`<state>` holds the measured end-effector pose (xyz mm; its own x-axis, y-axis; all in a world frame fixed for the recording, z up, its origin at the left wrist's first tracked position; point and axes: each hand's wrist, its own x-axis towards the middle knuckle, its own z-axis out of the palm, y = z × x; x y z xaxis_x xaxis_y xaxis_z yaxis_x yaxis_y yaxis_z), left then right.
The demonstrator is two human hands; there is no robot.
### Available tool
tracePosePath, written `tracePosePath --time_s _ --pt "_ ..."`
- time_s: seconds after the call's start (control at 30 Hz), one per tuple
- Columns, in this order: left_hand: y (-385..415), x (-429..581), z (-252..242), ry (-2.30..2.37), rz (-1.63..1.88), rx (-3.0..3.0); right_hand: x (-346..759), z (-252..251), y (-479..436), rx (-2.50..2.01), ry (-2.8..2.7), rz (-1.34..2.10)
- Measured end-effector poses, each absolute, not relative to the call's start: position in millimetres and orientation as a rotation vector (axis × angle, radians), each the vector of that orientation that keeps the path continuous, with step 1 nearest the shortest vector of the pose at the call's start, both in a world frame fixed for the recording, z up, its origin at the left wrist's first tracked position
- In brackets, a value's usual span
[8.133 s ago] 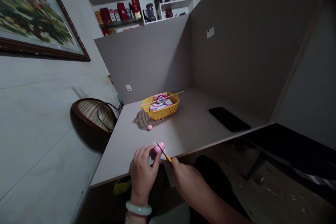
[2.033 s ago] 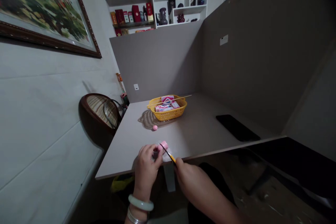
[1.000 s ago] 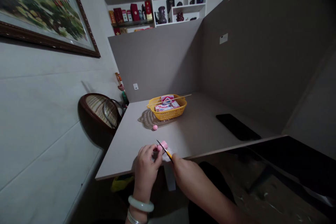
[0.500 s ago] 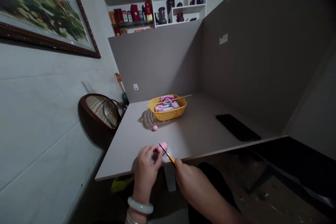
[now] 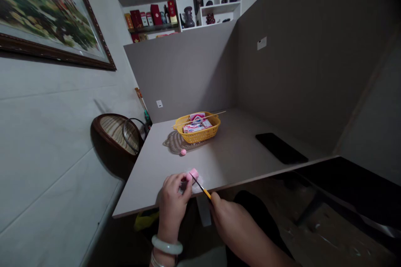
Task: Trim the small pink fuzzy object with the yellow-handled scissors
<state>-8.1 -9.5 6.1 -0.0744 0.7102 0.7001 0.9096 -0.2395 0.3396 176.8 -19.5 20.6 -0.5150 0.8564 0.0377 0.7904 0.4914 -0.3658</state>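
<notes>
My left hand (image 5: 173, 198) has its fingers closed around the near side of a small pink block (image 5: 194, 172), just above the table's front edge. In my right hand (image 5: 230, 215) is a craft knife (image 5: 207, 193) with a yellow handle and a thin dark blade. The blade points up and to the left, with its tip at the pink block; whether it cuts in cannot be made out. Under the block lies a pale, whitish patch of scraps or thin sheet (image 5: 198, 186). Farther back on the table rests a small pink ball (image 5: 183, 152).
A yellow plastic basket (image 5: 200, 137) holds pink-and-white packets, with a thin stick (image 5: 216, 114) laid across it. To the right is a flat black object (image 5: 281, 148). Grey partitions (image 5: 188, 75) border the table (image 5: 147, 167); a brown woven chair (image 5: 117, 133) stands left.
The knife has shifted slightly down and right against the pink block, its tip now lower. My left hand keeps its hold. The whole view has shifted a little.
</notes>
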Motion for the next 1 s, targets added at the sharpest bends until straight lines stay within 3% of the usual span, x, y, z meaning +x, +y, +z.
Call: tracePosePath --time_s 0.27,0.5,0.73,1.0 --pt "-8.0 -8.5 5.4 -1.776 -1.186 -1.94 164.9 34.5 -8.1 -1.393 -2.528 0.391" --pt "-8.4 -8.6 5.3 -1.773 -1.192 -1.957 177.2 12.6 -19.8 -1.409 -2.495 0.435" --pt "-6.2 -9.2 4.2 -1.759 -1.218 -1.926 162.7 36.3 -4.2 -1.381 -2.54 0.409" --pt "-7.6 -9.6 3.4 -1.782 -1.23 -1.944 177.1 16.9 -20.7 -1.451 -2.512 0.508"
